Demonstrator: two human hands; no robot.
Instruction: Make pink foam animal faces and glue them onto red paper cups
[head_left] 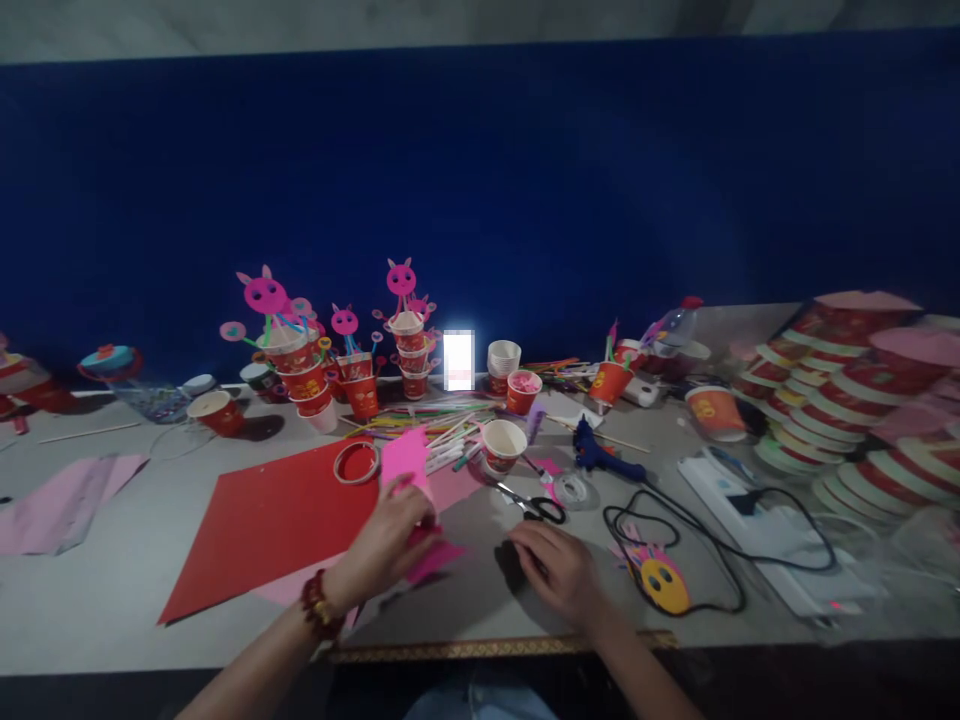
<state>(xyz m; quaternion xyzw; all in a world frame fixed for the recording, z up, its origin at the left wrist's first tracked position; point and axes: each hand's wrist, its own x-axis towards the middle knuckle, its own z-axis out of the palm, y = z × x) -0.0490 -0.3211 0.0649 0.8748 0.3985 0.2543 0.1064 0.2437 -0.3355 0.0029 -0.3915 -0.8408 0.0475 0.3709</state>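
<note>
From my feed, L to R: pale pink sheet (64, 505) flat on the table (135, 570) at far left; behind it a red paper cup (217, 411) tipped a bit, inside looks bare. Next, stacked cups w/ pink animal heads on straws (289, 345) poking out the tops, approx three clusters along the blue backdrop. Big red card sheet (262, 525) lies flat, a tape roll (355, 462) resting on its upper corner. Left hand (386, 545), beaded bracelet at the wrist, has fingers closed on a pink paper piece (409, 470) that stands up above the knuckles, just over the red card's right edge. Loose straws (442, 440) scattered behind. Small cup (503, 444) near centre, open, contents can't tell; another cup (523, 390) behind w/ pink bits inside. Scissors (536, 505) lie just beyond the right hand (559, 570), which rests palm-down on the table, fingers curled, nothing visibly held. Blue glue gun (600, 455) w/ black cord (675, 540); yellow face cutout (666, 585) beside it. Far right: long rows of nested cups (832, 400) lying sideways.
</note>
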